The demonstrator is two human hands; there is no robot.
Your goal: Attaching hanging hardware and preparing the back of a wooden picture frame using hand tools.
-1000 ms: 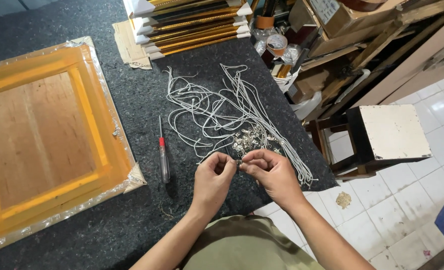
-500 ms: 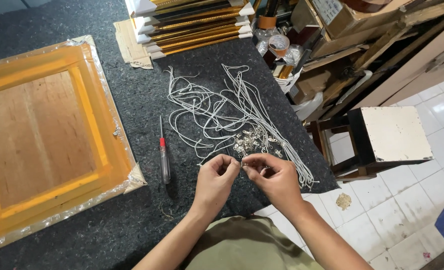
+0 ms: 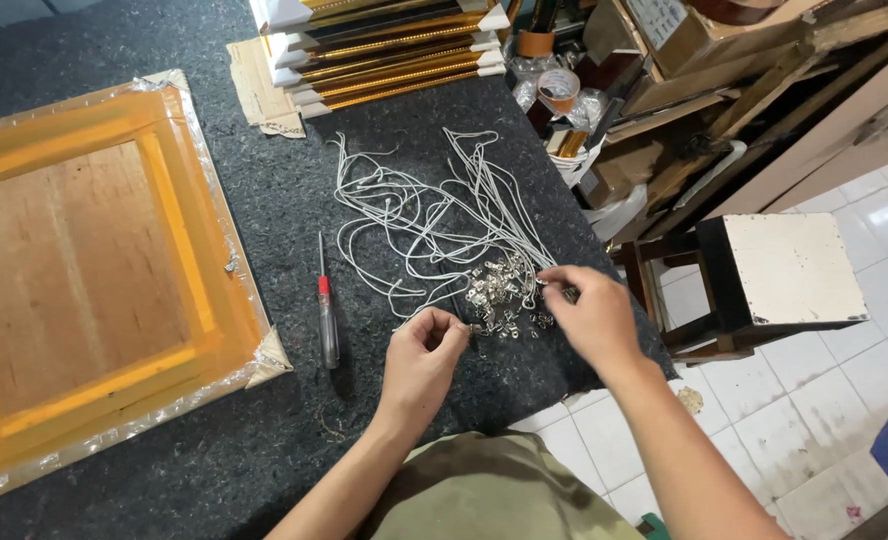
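Pinching something small between thumb and fingertips, left hand (image 3: 422,362), most likely a cord end or a metal piece, too small to tell which. Reaching with fingers curled, right hand (image 3: 589,318), fingertips on the edge of the heap of small silver hangers (image 3: 504,292) just ahead and between both grips; whether anything is already pinched there, cannot tell. Best to lift a single hanger clear of the heap, keep the left pinch firm and low over the bench (image 3: 264,200), and bring both grips close before threading. Beyond the heap, tangled white cords (image 3: 419,215), worth drawing out singly to avoid knots. Left of the left grip, a red-handled screwdriver (image 3: 326,305); farther left, a plastic-wrapped yellow frame (image 3: 94,270). Far ahead, stacked gold frames (image 3: 394,50); right of the right grip, a stool (image 3: 789,270).
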